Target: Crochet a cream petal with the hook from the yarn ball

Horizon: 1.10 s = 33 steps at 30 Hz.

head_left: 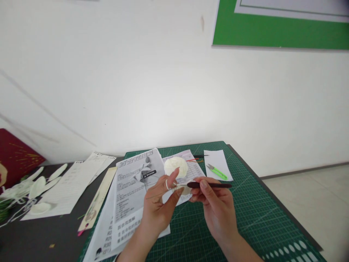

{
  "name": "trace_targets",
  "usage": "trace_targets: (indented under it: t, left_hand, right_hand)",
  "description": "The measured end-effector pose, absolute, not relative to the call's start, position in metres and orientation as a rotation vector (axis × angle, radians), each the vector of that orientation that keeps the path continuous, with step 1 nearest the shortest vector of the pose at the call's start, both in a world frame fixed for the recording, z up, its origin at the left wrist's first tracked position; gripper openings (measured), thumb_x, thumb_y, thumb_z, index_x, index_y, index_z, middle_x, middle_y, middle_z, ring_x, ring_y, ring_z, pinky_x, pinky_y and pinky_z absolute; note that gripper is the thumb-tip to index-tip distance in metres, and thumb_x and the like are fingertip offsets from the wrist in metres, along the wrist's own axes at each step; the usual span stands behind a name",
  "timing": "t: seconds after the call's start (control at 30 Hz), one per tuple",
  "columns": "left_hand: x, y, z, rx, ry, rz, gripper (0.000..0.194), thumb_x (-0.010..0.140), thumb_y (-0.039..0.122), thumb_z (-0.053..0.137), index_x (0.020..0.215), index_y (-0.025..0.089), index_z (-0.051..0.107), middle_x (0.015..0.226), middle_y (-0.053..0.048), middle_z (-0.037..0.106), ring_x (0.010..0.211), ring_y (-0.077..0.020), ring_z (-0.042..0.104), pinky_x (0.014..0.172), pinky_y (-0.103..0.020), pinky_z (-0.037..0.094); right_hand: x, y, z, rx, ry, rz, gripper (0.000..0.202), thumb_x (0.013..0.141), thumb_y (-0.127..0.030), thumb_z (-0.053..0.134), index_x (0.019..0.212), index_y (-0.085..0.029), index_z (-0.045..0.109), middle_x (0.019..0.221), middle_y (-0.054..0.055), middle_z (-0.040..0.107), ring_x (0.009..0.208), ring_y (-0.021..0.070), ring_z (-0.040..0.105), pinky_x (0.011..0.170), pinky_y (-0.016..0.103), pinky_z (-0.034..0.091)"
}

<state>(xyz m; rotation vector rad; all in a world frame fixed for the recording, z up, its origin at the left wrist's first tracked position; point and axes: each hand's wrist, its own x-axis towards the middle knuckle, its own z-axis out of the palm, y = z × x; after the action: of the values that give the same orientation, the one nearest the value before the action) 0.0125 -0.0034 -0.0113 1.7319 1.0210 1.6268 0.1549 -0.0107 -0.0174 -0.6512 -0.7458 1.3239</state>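
My right hand point(218, 202) is closed round the dark handle of a crochet hook point(209, 185), whose thin tip points left toward my other hand. My left hand point(160, 200) pinches a small pale crocheted piece point(185, 190) between thumb and fingers, at the hook's tip. A white ring of yarn or a band circles one left finger, and a thin strand crosses that hand. Just behind the hands, a ball of cream yarn point(176, 166) rests on a printed sheet point(197, 168).
Green snips point(219, 173) lie on white paper point(215, 158) at the right of the green cutting mat point(245, 207). Printed pages point(129, 189) and a bookmark point(98, 200) are left. White crocheted petals point(39, 187) and yarn lie far left. A wall stands behind.
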Motion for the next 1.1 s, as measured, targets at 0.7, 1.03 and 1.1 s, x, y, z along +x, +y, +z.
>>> trace_targets:
  t: [0.7,1.03,1.1]
  left_hand:
    - [0.028,-0.018,0.008,0.644,0.630,1.435,0.054,0.062,0.013,0.081,0.113,0.027,0.070,0.062,0.004,0.061,0.059,-0.0076,0.053,0.062,-0.018,0.043]
    - [0.016,-0.014,0.004,0.709,0.591,1.340,0.055,0.059,0.014,0.081,0.112,0.024,0.071,0.057,0.003,0.055,0.053,-0.0076,0.045,0.053,-0.020,0.034]
    - [0.015,-0.014,0.005,0.710,0.593,1.348,0.055,0.058,0.013,0.081,0.110,0.024,0.072,0.056,0.003,0.054,0.054,-0.0077,0.043,0.053,-0.020,0.034]
  right_hand:
    - [0.161,-0.020,-0.031,-0.462,-1.243,0.863,0.022,0.087,-0.014,0.059,0.098,-0.027,0.072,0.084,0.004,0.067,0.056,0.0121,0.057,0.044,0.024,0.048]
    - [0.171,-0.017,-0.031,-0.417,-1.108,1.084,0.013,0.086,-0.022,0.062,0.091,-0.024,0.074,0.081,0.004,0.063,0.052,0.0096,0.056,0.040,0.020,0.046]
    - [0.173,-0.018,-0.031,-0.424,-1.106,1.080,0.013,0.086,-0.022,0.062,0.091,-0.025,0.074,0.081,0.004,0.063,0.053,0.0097,0.056,0.040,0.020,0.046]
